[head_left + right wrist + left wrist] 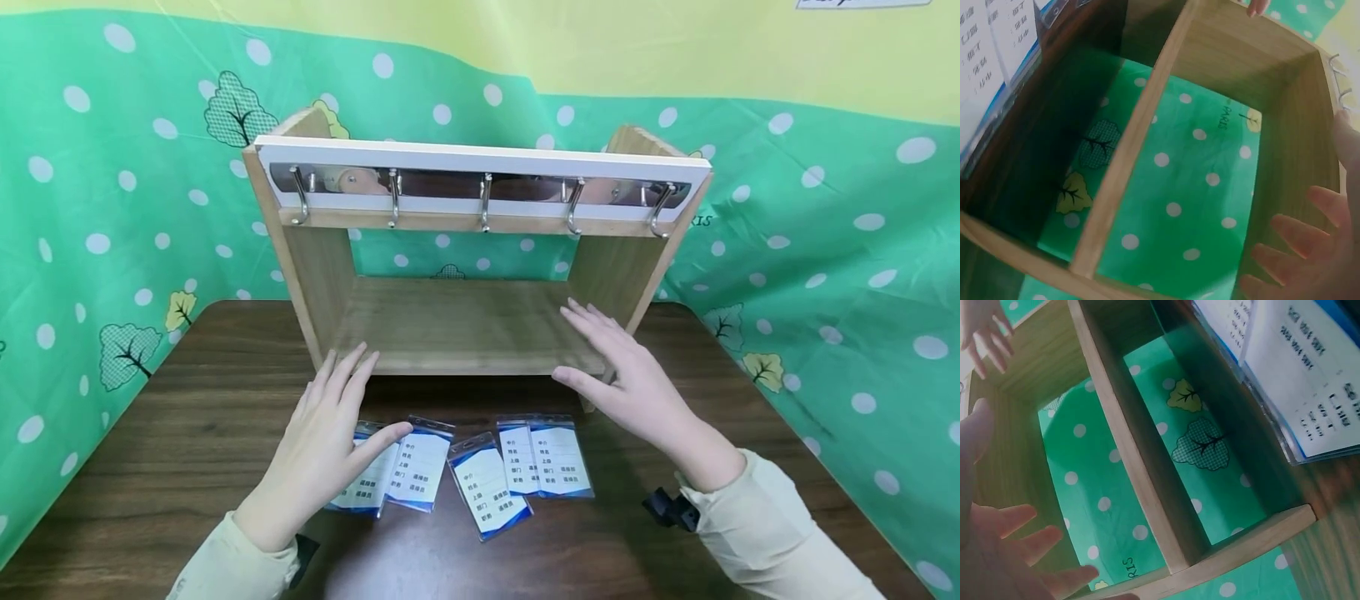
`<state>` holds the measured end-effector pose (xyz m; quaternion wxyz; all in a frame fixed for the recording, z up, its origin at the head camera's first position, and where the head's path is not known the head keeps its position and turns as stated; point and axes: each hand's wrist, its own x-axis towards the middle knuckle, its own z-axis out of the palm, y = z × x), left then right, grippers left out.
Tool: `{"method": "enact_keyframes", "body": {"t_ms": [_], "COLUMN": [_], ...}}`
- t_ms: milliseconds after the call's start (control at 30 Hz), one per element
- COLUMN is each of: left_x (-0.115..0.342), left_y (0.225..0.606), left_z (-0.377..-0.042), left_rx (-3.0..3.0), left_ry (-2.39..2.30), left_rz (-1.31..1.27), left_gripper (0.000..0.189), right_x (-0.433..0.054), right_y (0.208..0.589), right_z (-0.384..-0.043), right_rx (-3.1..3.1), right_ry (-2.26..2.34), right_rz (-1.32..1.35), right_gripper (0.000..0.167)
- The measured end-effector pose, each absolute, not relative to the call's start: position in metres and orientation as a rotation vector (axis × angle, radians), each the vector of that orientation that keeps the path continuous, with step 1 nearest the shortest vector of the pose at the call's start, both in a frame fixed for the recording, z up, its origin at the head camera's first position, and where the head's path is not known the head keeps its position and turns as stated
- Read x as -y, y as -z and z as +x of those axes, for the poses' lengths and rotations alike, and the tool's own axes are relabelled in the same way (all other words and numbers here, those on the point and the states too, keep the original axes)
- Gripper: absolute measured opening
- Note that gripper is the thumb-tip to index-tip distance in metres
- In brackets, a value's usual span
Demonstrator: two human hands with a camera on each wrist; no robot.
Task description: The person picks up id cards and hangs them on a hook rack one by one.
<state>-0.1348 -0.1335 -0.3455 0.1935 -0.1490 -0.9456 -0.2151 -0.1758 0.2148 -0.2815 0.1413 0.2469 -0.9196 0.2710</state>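
A wooden rack (465, 329) with a strip of metal hooks (485, 202) along its upper front stands on the table. My left hand (322, 446), fingers extended and thumb spread, is near the rack's lower left corner and partly covers the left badges. On the other side, my right hand (633, 379) reaches toward the rack's lower right side with its fingers spread. Neither hand holds anything. Several name badges in clear sleeves lie on the table between the hands: a left pair (420, 467), a tilted middle one (487, 490) and a right pair (561, 458). Whether the fingers touch the rack I cannot tell.
The dark wooden table (225, 375) carries the rack near its far edge. Behind and beside it hangs a green and yellow cloth (810, 267) with white dots and trees. A black wrist strap (672, 508) sits at the right cuff.
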Motion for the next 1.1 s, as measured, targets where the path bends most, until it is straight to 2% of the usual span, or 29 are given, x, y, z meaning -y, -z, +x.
{"method": "enact_keyframes", "body": {"t_ms": [700,900,1100], "left_x": [0.150,0.156,0.162], "left_y": [0.375,0.382,0.388], "left_z": [-0.130,-0.131,-0.135], "left_rx": [2.584,2.615,2.723], "left_ry": [0.623,0.603,0.626], "left_rz": [-0.523,-0.529,-0.487], "left_gripper": [0.074,0.068,0.063], "right_x": [-0.219,-0.224,-0.229], "right_y": [0.192,0.175,0.158], "right_z": [-0.177,-0.181,-0.185], "right_rx": [2.462,2.333,2.281], "right_ry": [-0.645,-0.686,-0.733], "right_rz": [0.823,0.845,0.740], "right_gripper": [0.054,0.039,0.023]}}
